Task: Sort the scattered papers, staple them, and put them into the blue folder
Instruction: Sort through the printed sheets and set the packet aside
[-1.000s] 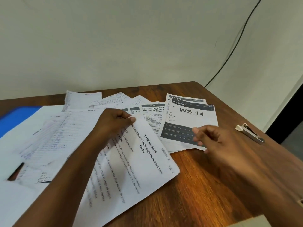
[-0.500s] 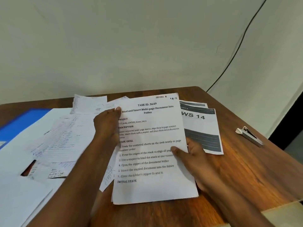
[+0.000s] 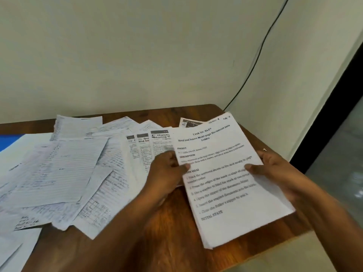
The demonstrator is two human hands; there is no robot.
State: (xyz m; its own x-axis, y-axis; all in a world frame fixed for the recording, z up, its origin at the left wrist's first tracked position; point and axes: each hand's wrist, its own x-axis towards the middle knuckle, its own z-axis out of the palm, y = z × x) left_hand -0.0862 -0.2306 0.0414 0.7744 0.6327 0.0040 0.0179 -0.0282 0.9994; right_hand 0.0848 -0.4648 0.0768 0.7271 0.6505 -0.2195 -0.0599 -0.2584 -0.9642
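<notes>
i'm holding a thin stack of printed sheets [image 3: 225, 177] between both hands, tilted a little, its top page headed "task id" with a numbered list below. my left hand [image 3: 167, 173] grips the stack's left edge, thumb curled over the front of the page near the word "description", the other fingers hidden behind. my right hand [image 3: 275, 169] grips the right edge the same way, thumb lying on the print halfway down, the fingers under the paper. the bottom corner of the stack hangs out over the near edge of the wooden table [image 3: 169, 228].

behind the top of the stack a corner of a dark-printed sheet [image 3: 188, 122] pokes out. just left of my left hand lie three overlapping printed forms [image 3: 149, 146] with grey header bars, fanned side by side. further left the scattered papers [image 3: 64, 169] cover the table: lined handwritten pages, overlapping at odd angles, some running off the near left edge. at the far left, a sliver of the blue folder [image 3: 7, 142] shows under the white sheets. a black cable [image 3: 261, 52] runs down the wall to the table's back corner.
</notes>
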